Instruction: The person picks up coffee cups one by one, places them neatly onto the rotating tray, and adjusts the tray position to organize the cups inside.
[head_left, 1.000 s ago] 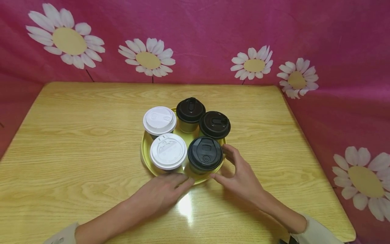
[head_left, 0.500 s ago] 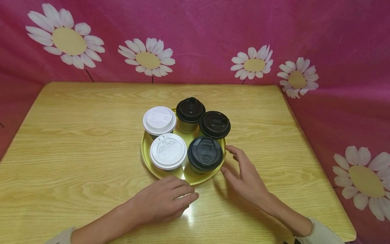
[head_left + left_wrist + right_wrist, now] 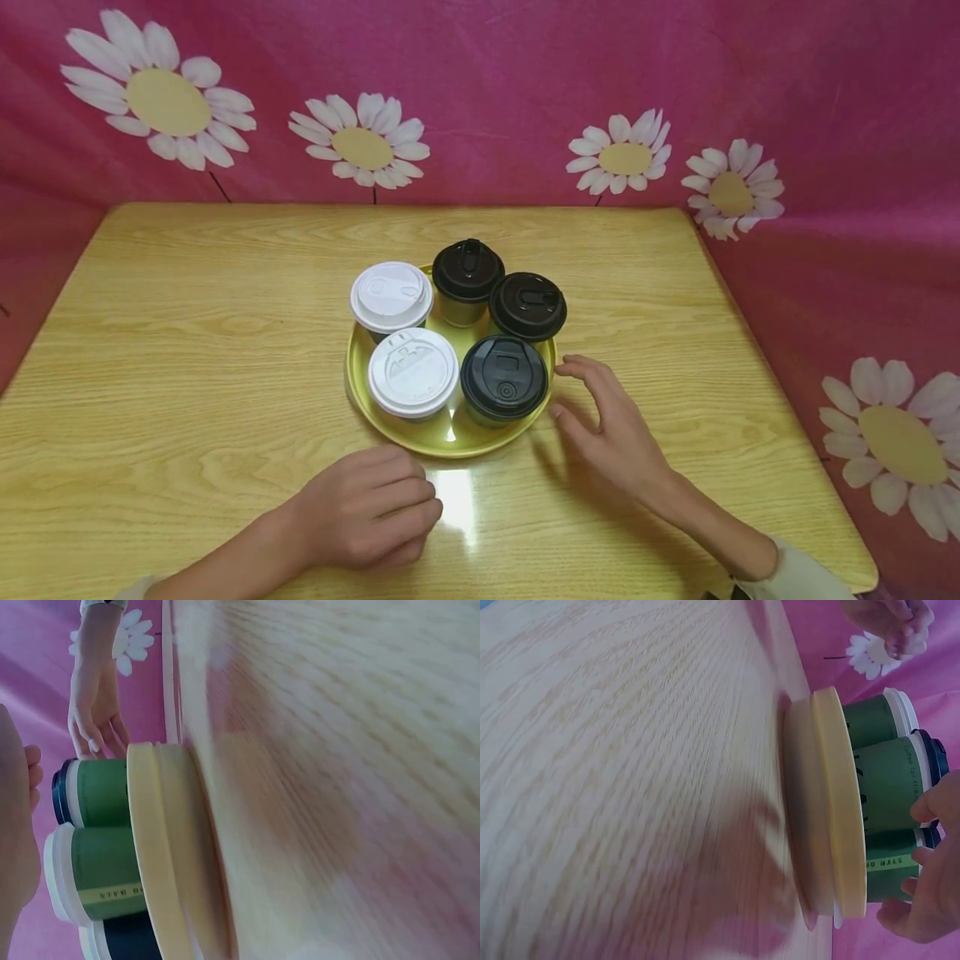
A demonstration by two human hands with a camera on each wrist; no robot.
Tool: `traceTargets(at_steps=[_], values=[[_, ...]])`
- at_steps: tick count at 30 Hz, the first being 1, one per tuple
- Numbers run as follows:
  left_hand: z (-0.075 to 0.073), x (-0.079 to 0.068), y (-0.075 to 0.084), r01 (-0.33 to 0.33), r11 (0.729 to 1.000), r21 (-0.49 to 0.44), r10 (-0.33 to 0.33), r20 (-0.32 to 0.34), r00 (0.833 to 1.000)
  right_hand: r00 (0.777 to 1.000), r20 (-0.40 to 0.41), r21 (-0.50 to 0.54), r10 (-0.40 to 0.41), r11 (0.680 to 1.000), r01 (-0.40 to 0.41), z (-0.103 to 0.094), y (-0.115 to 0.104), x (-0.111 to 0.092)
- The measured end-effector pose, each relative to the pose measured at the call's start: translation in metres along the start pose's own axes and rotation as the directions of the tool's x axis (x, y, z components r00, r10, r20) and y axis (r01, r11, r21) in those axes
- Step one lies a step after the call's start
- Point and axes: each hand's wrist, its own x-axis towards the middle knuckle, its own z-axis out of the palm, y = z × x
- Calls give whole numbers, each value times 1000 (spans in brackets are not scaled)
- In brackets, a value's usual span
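A round yellow tray [image 3: 450,447] carries several lidded paper coffee cups. Two have white lids, the front-left cup [image 3: 413,372] and the back-left cup [image 3: 392,296]. Dark lids top the back cup [image 3: 468,271], the right cup [image 3: 528,306] and the front-right cup [image 3: 504,379]. Green sides show on a cup [image 3: 105,866] in the left wrist view. My left hand [image 3: 367,508] is apart from the tray's front edge, fingers loosely curled, holding nothing. To the right of the tray, my right hand [image 3: 615,433] has thumb and fingers spread beside the rim; contact is unclear.
The tray stands on a light wood-grain table [image 3: 225,333]. A pink cloth [image 3: 495,83] printed with white daisies hangs behind the table and along its sides.
My left hand has drawn back from the tray's front rim toward the lower left, its fingers curling. My right hand has shifted slightly right, off the front-right edge. Tray and cups stay put.
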Motion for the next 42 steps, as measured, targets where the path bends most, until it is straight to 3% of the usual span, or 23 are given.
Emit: traceTargets(at_steps=[13, 17, 20, 25, 27, 29, 33, 34, 36, 42], values=[[-18, -21, -8, 72, 997, 36, -68, -102, 992, 998, -57, -50, -32, 998, 29, -8, 15, 6], [-31, -27, -14, 183, 979, 92, -175, -83, 981, 997, -68, -45, -39, 998, 36, -10, 20, 9], [-39, -33, -16, 319, 930, 183, -316, -46, 948, 995, -75, -59, -60, 997, 56, -13, 23, 13], [-45, -49, -20, 507, 796, 332, -533, -15, 846, 993, -91, -95, -81, 993, 72, -19, 27, 22], [-47, -57, -24, 562, 738, 372, -606, 0, 795, 993, -98, -106, -72, 992, 62, -22, 29, 26], [-49, -65, -28, 619, 664, 420, -689, 22, 724, 993, -104, -114, -60, 992, 48, -24, 31, 30], [-54, -77, -39, 700, 505, 506, -833, 73, 548, 993, -115, -141, -41, 990, 25, -29, 38, 37], [-55, -79, -42, 708, 477, 521, -853, 81, 515, 993, -115, -148, -41, 989, 23, -30, 39, 38], [-56, -81, -48, 722, 441, 534, -879, 95, 467, 993, -114, -158, -42, 987, 24, -33, 43, 42], [-52, -85, -62, 766, 374, 523, -922, 119, 369, 994, -96, -191, -51, 981, 32, -37, 51, 53]])
